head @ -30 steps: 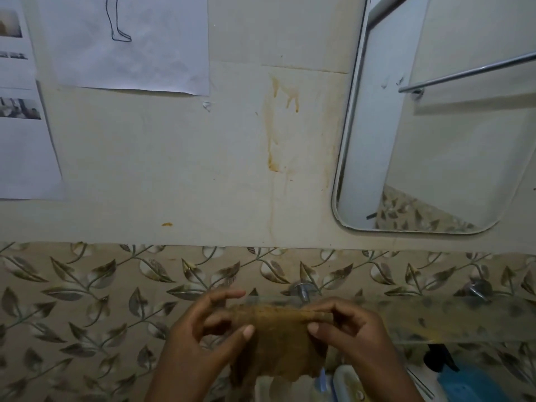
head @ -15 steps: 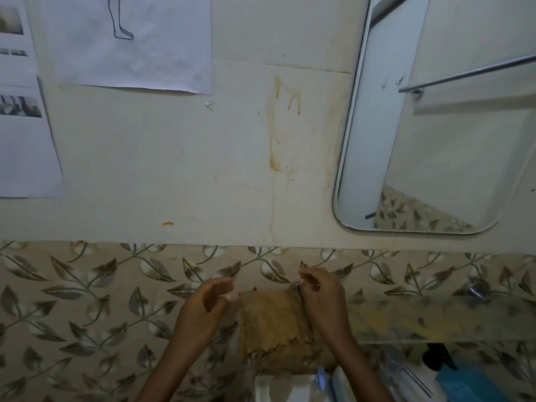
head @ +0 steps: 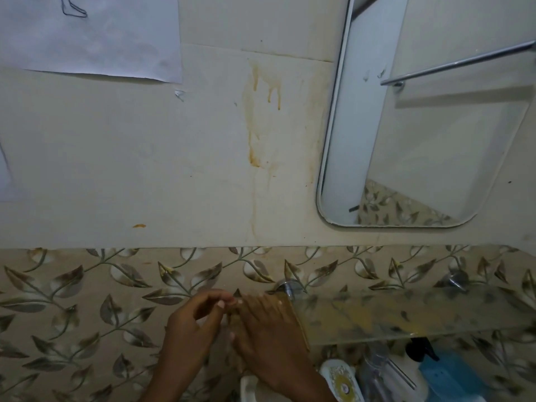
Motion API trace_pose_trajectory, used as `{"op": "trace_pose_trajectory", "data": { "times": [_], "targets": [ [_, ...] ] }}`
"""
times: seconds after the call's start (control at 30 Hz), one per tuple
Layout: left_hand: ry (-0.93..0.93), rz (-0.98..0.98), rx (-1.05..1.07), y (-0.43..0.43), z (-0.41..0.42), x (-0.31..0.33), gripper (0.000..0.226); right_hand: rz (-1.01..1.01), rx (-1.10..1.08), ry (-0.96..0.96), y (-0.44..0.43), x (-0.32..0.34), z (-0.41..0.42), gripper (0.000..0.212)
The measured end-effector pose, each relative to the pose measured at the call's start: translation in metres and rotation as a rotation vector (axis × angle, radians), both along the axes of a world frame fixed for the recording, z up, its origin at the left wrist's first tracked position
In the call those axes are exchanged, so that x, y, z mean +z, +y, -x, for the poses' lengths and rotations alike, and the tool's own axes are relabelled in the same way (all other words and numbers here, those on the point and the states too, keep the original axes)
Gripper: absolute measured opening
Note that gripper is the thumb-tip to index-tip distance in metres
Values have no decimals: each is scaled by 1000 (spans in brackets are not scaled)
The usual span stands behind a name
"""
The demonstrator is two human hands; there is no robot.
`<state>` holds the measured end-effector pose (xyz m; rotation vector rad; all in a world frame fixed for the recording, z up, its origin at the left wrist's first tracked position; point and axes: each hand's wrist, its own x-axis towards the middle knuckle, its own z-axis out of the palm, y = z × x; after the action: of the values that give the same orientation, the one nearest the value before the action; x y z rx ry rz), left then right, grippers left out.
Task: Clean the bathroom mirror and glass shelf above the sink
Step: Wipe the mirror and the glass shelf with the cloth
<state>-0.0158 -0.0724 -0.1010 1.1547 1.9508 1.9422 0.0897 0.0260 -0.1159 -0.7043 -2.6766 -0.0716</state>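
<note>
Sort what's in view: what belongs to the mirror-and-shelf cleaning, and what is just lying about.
Job: mirror; glass shelf; brown cloth under the right hand.
Lying about: paper sheet on the wall; blue container; clear bottle.

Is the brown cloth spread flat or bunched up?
Flat, it seems: the right hand lies open on it, and the visible edge of the cloth runs straight. Most of it is hidden.

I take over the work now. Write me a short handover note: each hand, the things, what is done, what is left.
Right hand: fingers flat, pressing the brown cloth onto the left end of the glass shelf.
Left hand: fingers curled at the cloth's left edge; grip unclear.
Done: nothing visibly finished; the shelf shows yellowish smears.
Left: wipe the shelf rightward, then the mirror.
</note>
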Motion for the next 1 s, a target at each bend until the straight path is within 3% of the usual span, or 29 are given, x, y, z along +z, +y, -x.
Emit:
{"op": "trace_pose_trajectory", "data": {
  "times": [0.3,0.6,0.67,0.83,1.0],
  "targets": [
    [33,28,-57,17,-5,-10,27,35,-58,-29,6,7,-57,37],
    [32,29,-38,32,0,-10,30,44,-198,24,38,6,-78,40],
    [50,37,-76,38,-5,-6,29,178,-152,-44,53,5,-71,47],
    [171,124,-152,59,-18,5,31,253,-184,-68,69,2,-56,48],
    [357,244,-102,69,-26,-3,19,174,-224,-15,64,-7,-60,55]
  ]
}}
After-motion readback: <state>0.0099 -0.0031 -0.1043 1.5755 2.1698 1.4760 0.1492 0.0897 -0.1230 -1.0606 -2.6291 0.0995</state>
